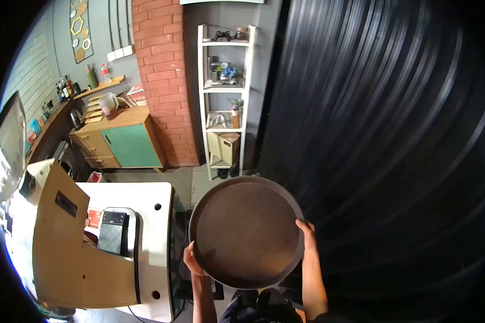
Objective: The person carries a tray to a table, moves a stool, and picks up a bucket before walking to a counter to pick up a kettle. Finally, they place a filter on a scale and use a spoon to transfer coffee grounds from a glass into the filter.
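A large round dark-brown serving tray [248,231] with a raised rim is held level in front of my body, with nothing on it. My left hand [192,260] grips its lower left edge, the thumb resting over the rim. On the right edge, my right hand [307,235] clasps the rim with the thumb on top. The fingers of both hands are mostly hidden beneath the tray.
On the left stands a white-topped counter [155,237] with a wooden panel [59,258] and a small black device [113,231]. A white ladder shelf [203,86], brick pillar [164,81] and green-doored cabinet [129,145] are ahead. A black ribbed shutter [372,134] fills the right.
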